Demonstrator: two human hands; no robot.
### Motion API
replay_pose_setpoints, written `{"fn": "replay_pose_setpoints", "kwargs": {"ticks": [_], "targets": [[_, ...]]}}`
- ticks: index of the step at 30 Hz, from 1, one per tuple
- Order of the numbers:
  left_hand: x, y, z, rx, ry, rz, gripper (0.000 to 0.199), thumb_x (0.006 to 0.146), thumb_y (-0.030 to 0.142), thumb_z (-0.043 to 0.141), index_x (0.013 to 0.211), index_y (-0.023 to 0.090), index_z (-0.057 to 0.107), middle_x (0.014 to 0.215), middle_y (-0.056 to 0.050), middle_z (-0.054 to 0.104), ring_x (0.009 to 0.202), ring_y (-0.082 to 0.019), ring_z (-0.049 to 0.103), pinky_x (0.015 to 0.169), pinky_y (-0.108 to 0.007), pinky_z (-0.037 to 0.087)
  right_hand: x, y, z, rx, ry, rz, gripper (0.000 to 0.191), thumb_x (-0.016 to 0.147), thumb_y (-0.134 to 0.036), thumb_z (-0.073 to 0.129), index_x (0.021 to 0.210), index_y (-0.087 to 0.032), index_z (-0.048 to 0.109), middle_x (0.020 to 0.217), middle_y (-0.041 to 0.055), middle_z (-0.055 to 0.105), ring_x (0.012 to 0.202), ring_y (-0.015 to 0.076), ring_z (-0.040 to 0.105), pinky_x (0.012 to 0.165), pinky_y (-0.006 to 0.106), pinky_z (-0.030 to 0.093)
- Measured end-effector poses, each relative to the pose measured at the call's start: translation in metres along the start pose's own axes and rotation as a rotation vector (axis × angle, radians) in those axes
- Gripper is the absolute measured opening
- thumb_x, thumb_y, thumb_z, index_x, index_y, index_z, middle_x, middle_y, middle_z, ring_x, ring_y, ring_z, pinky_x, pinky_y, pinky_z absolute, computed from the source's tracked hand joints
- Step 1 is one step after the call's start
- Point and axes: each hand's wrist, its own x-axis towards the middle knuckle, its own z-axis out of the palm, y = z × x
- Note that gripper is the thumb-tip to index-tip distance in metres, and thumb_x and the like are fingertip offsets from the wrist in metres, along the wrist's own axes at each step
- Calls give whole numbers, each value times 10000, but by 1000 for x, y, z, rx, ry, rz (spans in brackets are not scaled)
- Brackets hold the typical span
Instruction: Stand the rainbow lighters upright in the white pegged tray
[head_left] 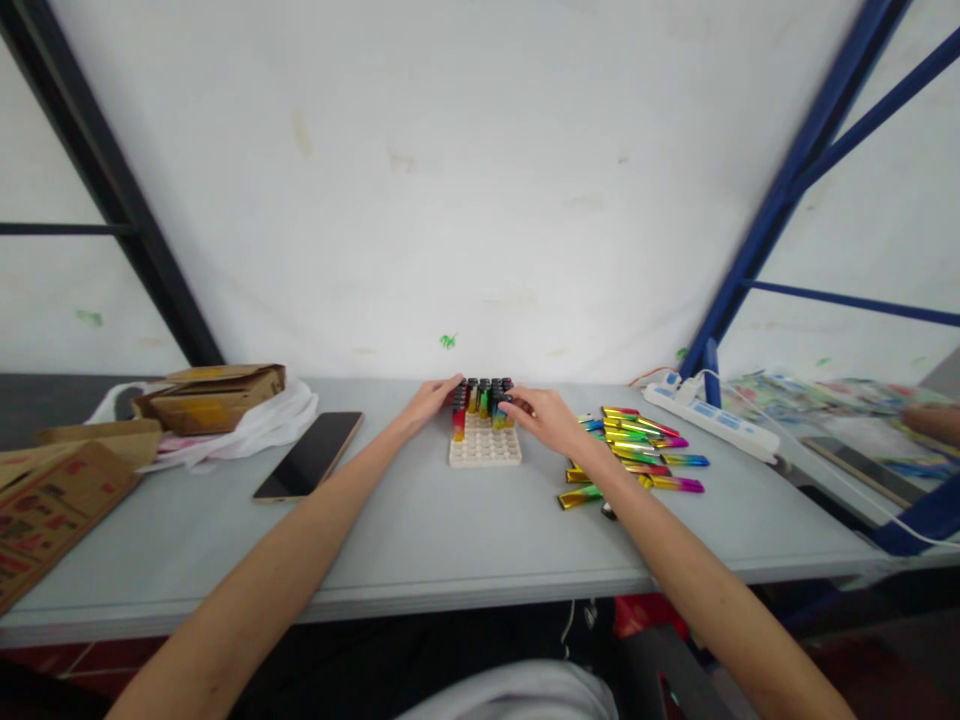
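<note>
Both hands are at the upright tubes (459, 418) in the tray (485, 459), left (433, 400) and right (549, 416) grips impossible to tell, tight spacing calling for careful fingers.

Printed carton (64, 505) cut off at left.

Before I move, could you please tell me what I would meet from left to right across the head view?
Printed brown cardboard, open brown cardboard box, black-screened phone, left hand, white gridded tray, right hand, pile of shiny multicoloured slim pieces, long white power strip.
</note>
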Motion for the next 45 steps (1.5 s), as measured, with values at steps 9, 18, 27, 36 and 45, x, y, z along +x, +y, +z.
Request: {"fn": "replay_pose_setpoints", "kwargs": {"ticks": [9, 18, 27, 36, 45], "targets": [[-2, 3, 3, -15, 14, -7, 566, 688, 654, 650, 859, 123, 747, 899, -92, 756, 870, -257, 652, 850, -349, 468, -1, 5, 6, -150, -143, 11, 314, 987, -376, 415, 956, -154, 636, 821, 76, 688, 699, 157, 598, 668, 251, 382], [-1, 0, 0, 9, 7, 6, 582, 715, 660, 622, 894, 121, 748, 933, -93, 755, 918, -263, 648, 893, -351, 457, 1, 16, -16, -101, 51, 22, 278, 937, -407, 499, 941, -174, 648, 780, 43, 667, 677, 135, 591, 657, 237, 433], [-4, 5, 3, -6, 11, -18, 603, 680, 677, 640, 892, 123, 750, 923, -98, 756, 952, -281, 646, 903, -365, 463, -20, 66, -54, -33, 70, 260, 129, 820, -273, 634, 839, -162, 697, 789, 54, 724, 679, 158, 637, 680, 274, 470], [-4, 4, 2, 3, 21, -25, 625, 665, 688, 647, 909, 123, 749, 953, -108, 754, 957, -279, 651, 884, -344, 471, -17, 61, -34, -216, -252, 180, 287, 764, -398, 709, 908, -149, 699, 805, 51, 665, 711, 156, 568, 652, 248, 389], [-4, 5, 2, -16, 16, -14, 586, 672, 665, 659, 875, 123, 752, 899, -99, 756, 888, -265, 656, 875, -357, 467, -23, 71, -15, -263, -331, 132, 185, 870, -306, 594, 887, -141, 675, 857, 87, 679, 800, 189, 591, 732, 273, 407]]}}
